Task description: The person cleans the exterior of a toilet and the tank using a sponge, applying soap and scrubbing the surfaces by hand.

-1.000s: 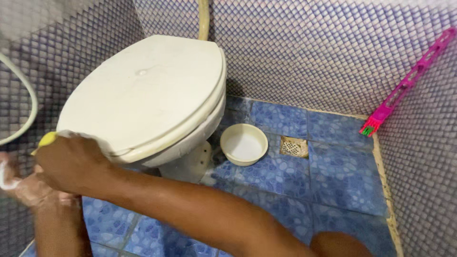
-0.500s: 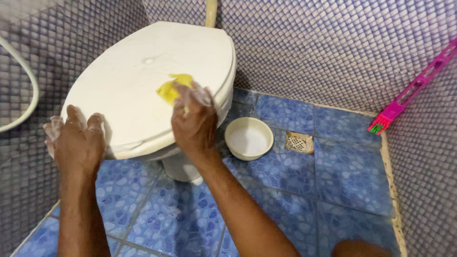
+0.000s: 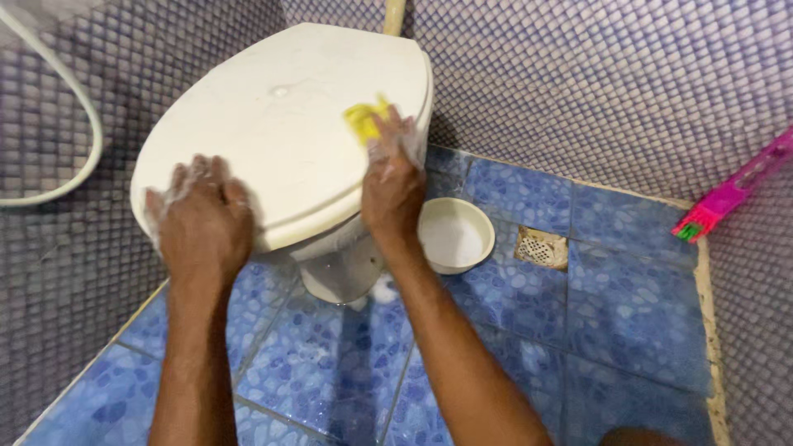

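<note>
Head view showed a small yellow scrubbing sponge (image 3: 361, 118) lying on the closed cream plastic toilet lid (image 3: 273, 124), toward the lid's 2 o'clock edge. The right hand (image 3: 390, 186), foamy with suds, pressed down on the sponge with its fingers closed over the near end. The left hand (image 3: 202, 219), also soapy, lay flat with its fingers spread at the lid's 7 o'clock rim, holding nothing. Judging by the suds and the sponge's blur, the scrubbing of the lid's top was mid-stroke. The far 11 o'clock stretch looked smooth, though I could not tell whether it was wet. A further stroke would call for steady downward pressure and the bracing palm kept where it was.

At 4 o'clock from the lid a round white bowl (image 3: 454, 235) sat on the blue patterned floor tiles (image 3: 611, 306), just beside the toilet base. A square metal floor drain (image 3: 541, 248) lay near it at 3 o'clock. A pink plastic brush handle (image 3: 727, 194) leaned against the mosaic wall (image 3: 578, 74) farther out at 3 o'clock. A white hose (image 3: 87, 140) looped on the wall at 9 o'clock.
</note>
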